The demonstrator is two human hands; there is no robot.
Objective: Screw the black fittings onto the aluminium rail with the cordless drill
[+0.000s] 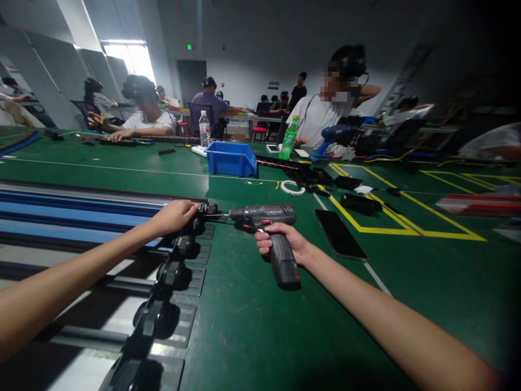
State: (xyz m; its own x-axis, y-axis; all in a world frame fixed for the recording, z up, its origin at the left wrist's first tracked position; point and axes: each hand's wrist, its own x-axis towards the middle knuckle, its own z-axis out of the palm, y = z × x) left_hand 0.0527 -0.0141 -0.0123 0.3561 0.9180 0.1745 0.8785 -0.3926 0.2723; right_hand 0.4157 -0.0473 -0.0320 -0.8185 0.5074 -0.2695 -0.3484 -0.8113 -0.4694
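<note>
My right hand (285,241) grips the handle of a dark cordless drill (266,217), which lies level and points left. Its bit touches a black fitting (205,210) at the end of a long rail assembly (81,212) with blue and grey strips. My left hand (177,214) is closed over that fitting, holding it against the bit. A row of black roller mounts (166,277) on grey plates runs toward me along the rail's end.
A black phone (340,234) lies right of the drill on the green table (252,320). Farther back stand a blue bin (231,158), a water bottle (204,129), a green bottle (289,139), a white ring (292,188) and black parts. Other people sit at the far side.
</note>
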